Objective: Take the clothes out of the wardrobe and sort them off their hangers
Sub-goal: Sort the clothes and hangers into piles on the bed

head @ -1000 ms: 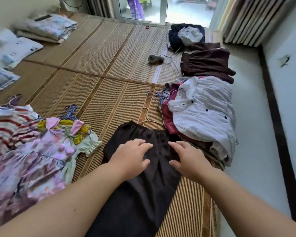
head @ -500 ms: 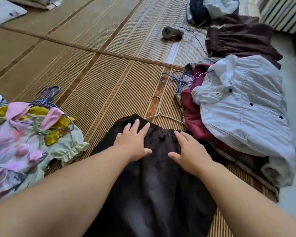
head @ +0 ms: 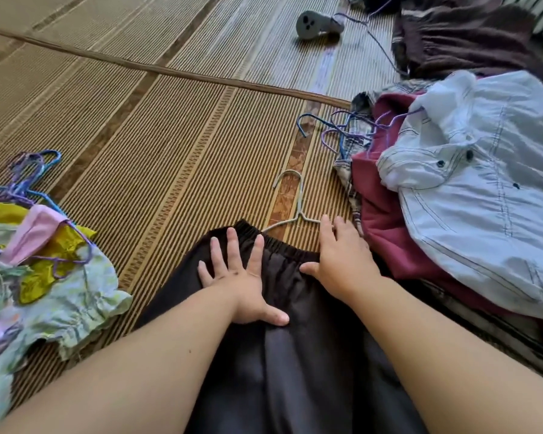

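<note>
Garment (head: pixel 295 355), dark with an elastic waistband, lies flat on the woven mat (head: pixel 170 136) at six o'clock. The left hand (head: pixel 242 277) presses it, fingers spread. The right hand (head: pixel 339 255) lies flat at the waistband's right end, fingertips by a pale wire hanger (head: pixel 298 208) at twelve. A white shirt (head: pixel 483 198) tops a pile at three, and floral clothes (head: pixel 44 292) lie at nine.

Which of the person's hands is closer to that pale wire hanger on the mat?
Right. The right hand reaches the hanger; the left hand lies flat on the dark skirt, below-left of it.
</note>
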### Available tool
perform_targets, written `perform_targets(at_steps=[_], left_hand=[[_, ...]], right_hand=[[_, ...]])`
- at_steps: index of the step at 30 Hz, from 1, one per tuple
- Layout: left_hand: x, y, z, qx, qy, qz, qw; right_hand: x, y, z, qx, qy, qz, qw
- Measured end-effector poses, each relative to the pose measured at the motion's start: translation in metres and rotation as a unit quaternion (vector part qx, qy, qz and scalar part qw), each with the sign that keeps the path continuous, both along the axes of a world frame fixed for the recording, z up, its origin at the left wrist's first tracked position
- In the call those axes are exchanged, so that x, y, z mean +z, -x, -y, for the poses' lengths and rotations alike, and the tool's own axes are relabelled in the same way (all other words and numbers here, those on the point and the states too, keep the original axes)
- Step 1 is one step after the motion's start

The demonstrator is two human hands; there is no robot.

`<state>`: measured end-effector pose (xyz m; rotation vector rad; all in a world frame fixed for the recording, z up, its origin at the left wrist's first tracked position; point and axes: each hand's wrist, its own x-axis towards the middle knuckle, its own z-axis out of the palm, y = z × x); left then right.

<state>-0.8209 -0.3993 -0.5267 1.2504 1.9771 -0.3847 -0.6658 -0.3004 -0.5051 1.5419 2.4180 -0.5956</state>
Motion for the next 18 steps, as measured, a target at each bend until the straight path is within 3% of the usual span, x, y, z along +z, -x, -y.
perform_targets(at_steps=[11, 18], left_hand=[[0.003, 0.003, 0.007, -0.032, -0.016, -0.002, 0.999], [0.003, 0.004, 0.071, -0.057, -0.004, 0.013, 0.998]], right_hand=[[0.004, 0.02, 0.013, -0.087, -0.045, 0.067, 0.993], [0.025, 0.019, 0.05, -0.092, 0.033, 0.124, 0.987]])
